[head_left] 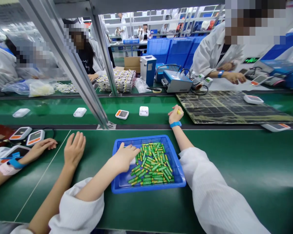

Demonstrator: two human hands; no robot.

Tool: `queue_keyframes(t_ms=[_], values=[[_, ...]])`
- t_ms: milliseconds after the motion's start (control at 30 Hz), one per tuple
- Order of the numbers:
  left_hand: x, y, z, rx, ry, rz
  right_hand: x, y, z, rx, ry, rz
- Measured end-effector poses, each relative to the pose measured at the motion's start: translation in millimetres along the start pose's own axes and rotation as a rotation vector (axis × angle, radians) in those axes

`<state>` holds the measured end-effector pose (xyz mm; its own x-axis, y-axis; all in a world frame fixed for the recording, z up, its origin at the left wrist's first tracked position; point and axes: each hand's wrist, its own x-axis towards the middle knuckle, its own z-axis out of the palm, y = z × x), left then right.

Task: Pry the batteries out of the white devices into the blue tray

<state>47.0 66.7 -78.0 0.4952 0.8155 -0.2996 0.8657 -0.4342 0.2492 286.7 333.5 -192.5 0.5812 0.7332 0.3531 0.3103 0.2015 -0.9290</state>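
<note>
My left hand is over the left part of a blue tray, palm down, its fingers curled over a white object. Only an edge of this object shows, so its kind is unclear. Many green batteries with gold-coloured ends lie loose in the tray. Beyond the tray, at the edge of the green conveyor belt, my right hand is closed with a small yellow thing between its fingers. A blue band circles that wrist. To its left on the belt lie a white device back side up and a white-and-orange device with a screen.
Co-workers' hands, one bare and one with a wristband, rest to the left. More devices lie on the belt. A metal post rises at left. A dark scratched board spans the belt at right.
</note>
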Motion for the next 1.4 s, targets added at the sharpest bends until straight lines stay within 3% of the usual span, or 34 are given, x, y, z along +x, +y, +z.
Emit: queue_keyframes(t_ms=[133,367,567,700,867,967,1067,1133,1233,1333,1400], values=[[3,-4,-2.0,0.086,0.014,-0.037,-6,-2,-5,0.042,-0.047,-0.016],[15,-6,-3.3,0.210,-0.133,-0.079,-25,-3,-15,0.069,-0.164,-0.042],[15,-5,-0.4,0.266,-0.139,0.112,-42,-8,-22,0.093,-0.247,-0.016],[19,-3,-4.1,0.315,-0.177,0.165,-49,-12,-28,0.124,-0.274,-0.006],[28,6,-28.3,0.347,-0.296,0.166,-54,-15,-40,0.167,-0.294,0.009],[29,13,-56.5,0.128,-0.285,0.149,-57,-16,-46,0.185,-0.307,0.022],[28,15,-80.9,-0.414,-0.283,0.208,-58,-19,-48,0.214,-0.322,0.052],[29,14,-87.3,-0.819,-0.240,0.295,-58,-21,-46,0.247,-0.346,0.092],[34,15,-79.2,-1.260,-0.005,0.381,-56,-27,-42,0.324,-0.403,0.185],[40,20,-60.3,-1.518,0.303,0.299,-54,-39,-42,0.422,-0.465,0.305],[42,25,-49.4,-1.646,0.381,0.247,-55,-50,-45,0.486,-0.525,0.394]])
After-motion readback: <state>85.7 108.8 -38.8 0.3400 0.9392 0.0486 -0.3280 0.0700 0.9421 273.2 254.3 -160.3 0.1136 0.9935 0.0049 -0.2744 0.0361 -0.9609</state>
